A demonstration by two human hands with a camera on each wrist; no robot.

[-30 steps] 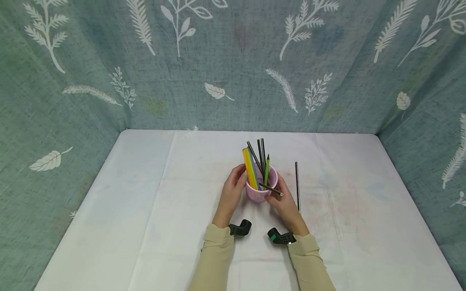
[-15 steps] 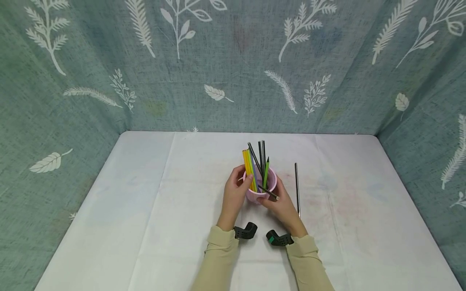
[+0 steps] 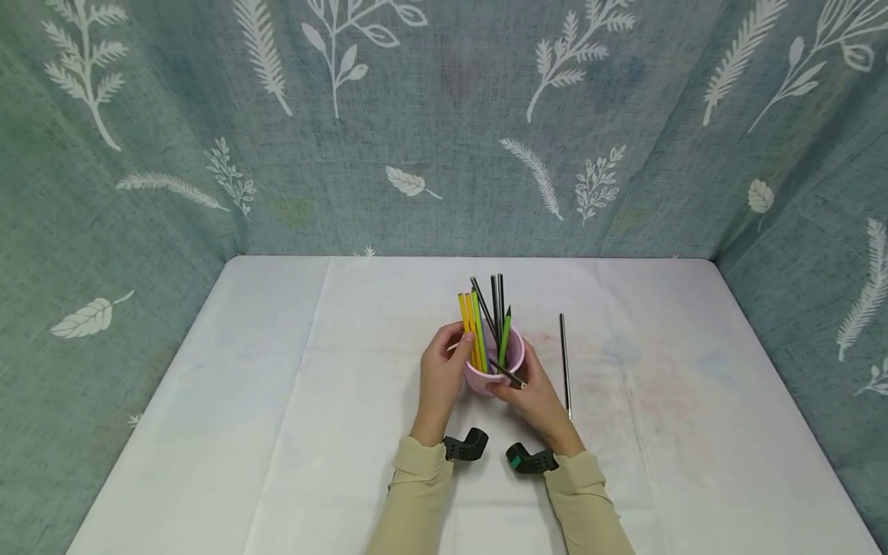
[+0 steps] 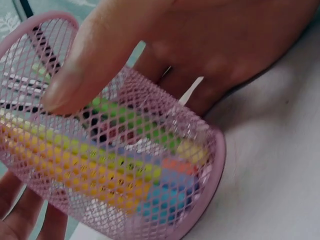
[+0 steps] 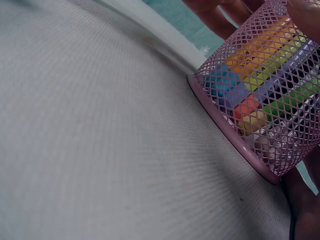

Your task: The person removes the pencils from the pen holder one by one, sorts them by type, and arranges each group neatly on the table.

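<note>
A: Which step is shown?
B: Steadying, presumably: left hand (image 3: pixel 439 378) and right hand (image 3: pixel 541 397), fingers curled, hold the pink mesh cup (image 3: pixel 479 381) between them, apparently on the white cloth (image 3: pixel 333 432).
A: Next?
B: Likely an even grip, pencils (image 3: pixel 479 324) kept inside.

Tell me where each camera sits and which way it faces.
Head: worn on the head, facing forward and down at the pink mesh cup and white tabletop; left hand, right hand and sleeves show.
Left wrist: on the left wrist, facing the cup's mesh side up close; parts of both hands show.
Right wrist: on the right wrist, facing the cup's lower side and much tabletop; parts of both hands show.
Shared: both wrist views show coloured pencils through the mesh.
</note>
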